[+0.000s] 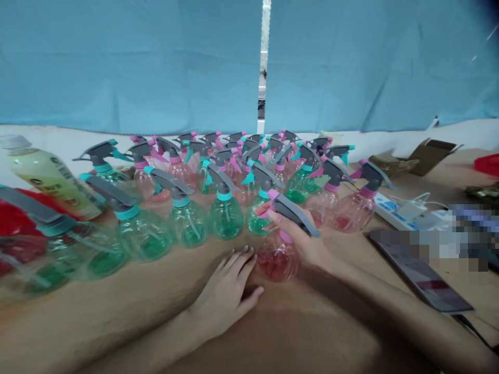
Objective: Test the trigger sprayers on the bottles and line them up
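My right hand (302,236) is wrapped round the neck of a pink spray bottle (277,257) with a grey trigger head; the bottle stands on the brown table (163,311) just in front of me. Beside it, my left hand (228,293) lies flat on the table with its fingers stretched out, fingertips close to the bottle's left side and holding nothing. Behind them stand several green spray bottles (225,214) and pink spray bottles (353,208) in rows.
A pale drink bottle (50,179) lies at the far left above something red. A white power strip (397,213) with cables and a dark phone (423,278) lie to the right. Brown cardboard (431,153) sits at the back right. A blue curtain (136,62) hangs behind.
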`<state>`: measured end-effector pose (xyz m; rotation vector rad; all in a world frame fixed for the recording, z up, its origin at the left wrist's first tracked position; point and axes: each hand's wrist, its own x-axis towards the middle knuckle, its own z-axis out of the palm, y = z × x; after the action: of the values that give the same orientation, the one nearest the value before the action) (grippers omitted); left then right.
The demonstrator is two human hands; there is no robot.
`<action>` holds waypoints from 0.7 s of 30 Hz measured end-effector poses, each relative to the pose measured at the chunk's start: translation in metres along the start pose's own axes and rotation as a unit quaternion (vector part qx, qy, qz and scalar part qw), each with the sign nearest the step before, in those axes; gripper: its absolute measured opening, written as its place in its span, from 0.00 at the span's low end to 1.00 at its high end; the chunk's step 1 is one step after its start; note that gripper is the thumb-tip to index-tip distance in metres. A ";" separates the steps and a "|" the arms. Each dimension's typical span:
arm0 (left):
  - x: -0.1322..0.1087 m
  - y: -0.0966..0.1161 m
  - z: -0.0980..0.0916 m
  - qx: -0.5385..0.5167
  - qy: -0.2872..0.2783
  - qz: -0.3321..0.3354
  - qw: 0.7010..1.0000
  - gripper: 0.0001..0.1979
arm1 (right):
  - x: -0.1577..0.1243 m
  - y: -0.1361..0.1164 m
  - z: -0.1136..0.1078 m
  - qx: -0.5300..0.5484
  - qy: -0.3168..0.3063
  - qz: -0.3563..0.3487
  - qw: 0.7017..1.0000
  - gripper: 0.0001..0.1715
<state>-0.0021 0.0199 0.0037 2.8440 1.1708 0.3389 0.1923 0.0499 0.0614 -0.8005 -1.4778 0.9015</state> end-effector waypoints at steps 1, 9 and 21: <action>0.000 0.000 0.000 0.000 0.003 0.001 1.000 0.26 | 0.000 0.000 0.000 0.004 -0.003 -0.001 1.000 0.11; 0.001 0.000 0.001 0.005 0.010 0.006 1.000 0.26 | 0.000 -0.002 -0.001 -0.002 -0.014 -0.010 1.000 0.10; 0.000 -0.001 0.002 0.007 0.012 0.005 1.000 0.26 | 0.001 -0.010 -0.006 -0.067 -0.028 0.002 0.997 0.12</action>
<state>-0.0024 0.0207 0.0014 2.8660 1.1674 0.3678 0.1987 0.0468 0.0715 -0.8830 -1.5998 0.8392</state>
